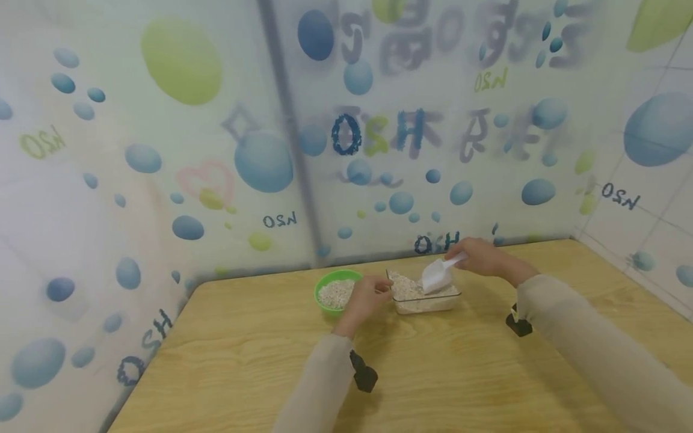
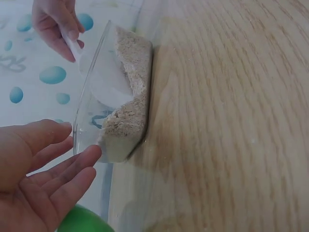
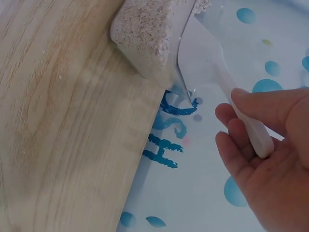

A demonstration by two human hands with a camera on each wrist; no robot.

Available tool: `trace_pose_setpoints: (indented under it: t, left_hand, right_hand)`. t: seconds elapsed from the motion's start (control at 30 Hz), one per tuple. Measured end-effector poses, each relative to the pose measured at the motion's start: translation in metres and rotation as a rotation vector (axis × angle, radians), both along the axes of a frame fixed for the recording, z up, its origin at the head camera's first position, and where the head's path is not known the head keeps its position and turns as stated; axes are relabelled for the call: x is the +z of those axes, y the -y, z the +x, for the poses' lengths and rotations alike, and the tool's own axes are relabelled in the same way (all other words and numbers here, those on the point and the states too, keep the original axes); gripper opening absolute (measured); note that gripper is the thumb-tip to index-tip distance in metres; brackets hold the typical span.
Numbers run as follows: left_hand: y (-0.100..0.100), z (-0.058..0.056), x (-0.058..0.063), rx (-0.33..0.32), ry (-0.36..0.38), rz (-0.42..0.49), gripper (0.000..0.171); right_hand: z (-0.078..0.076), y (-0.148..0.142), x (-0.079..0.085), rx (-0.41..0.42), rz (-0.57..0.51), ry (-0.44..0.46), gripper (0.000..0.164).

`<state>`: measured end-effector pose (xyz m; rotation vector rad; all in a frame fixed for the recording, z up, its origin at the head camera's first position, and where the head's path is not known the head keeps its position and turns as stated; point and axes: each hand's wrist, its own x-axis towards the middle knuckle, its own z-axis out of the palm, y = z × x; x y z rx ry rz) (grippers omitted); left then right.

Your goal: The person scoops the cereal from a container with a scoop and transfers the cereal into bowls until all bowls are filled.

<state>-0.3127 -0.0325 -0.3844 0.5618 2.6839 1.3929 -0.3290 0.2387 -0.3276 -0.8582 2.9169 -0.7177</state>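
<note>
A clear rectangular glass container (image 1: 428, 305) of oat flakes (image 2: 133, 63) stands on the wooden table. My left hand (image 1: 370, 296) holds its left end, thumb and fingers at the rim and end wall. In my right hand (image 1: 482, 257) is a white plastic scoop (image 1: 436, 276), gripped by its handle (image 3: 253, 128) between thumb and curled fingers. The scoop's blade dips into the container, its lower edge in the oats. Just left of the container sits a green bowl (image 1: 323, 282) with more oat flakes (image 1: 335, 293), partly hidden behind my left hand.
The wooden table (image 1: 243, 361) reaches back to a white curtain (image 1: 216, 138) printed with blue and green dots. A tiled wall (image 1: 660, 240) is at the right. A dark strapped device hangs at each wrist.
</note>
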Motion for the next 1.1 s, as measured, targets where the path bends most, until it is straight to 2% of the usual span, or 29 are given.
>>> trace_pose_setpoints:
  t: [0.1, 0.37, 0.6, 0.9, 1.1]
  left_hand:
    - [-0.002, -0.002, -0.002, -0.005, -0.025, 0.001, 0.024]
    - [-0.007, -0.002, 0.002, 0.021, -0.020, -0.015, 0.023]
    - [-0.007, -0.001, 0.005, 0.029, -0.020, -0.029, 0.023]
    - [-0.008, -0.001, 0.006, 0.023, -0.027, -0.058, 0.022]
    - [-0.008, -0.001, 0.008, 0.030, 0.002, -0.056, 0.022]
  right_hand:
    - [-0.002, 0.002, -0.003, -0.004, 0.004, 0.004, 0.022]
    - [-0.007, 0.009, -0.006, -0.004, -0.010, 0.021, 0.023]
    - [-0.017, 0.015, -0.013, 0.043, -0.029, 0.011, 0.022]
    - [-0.017, 0.023, -0.024, 0.054, -0.075, 0.037, 0.024]
    - [-0.015, 0.027, -0.030, 0.052, -0.082, 0.027, 0.026]
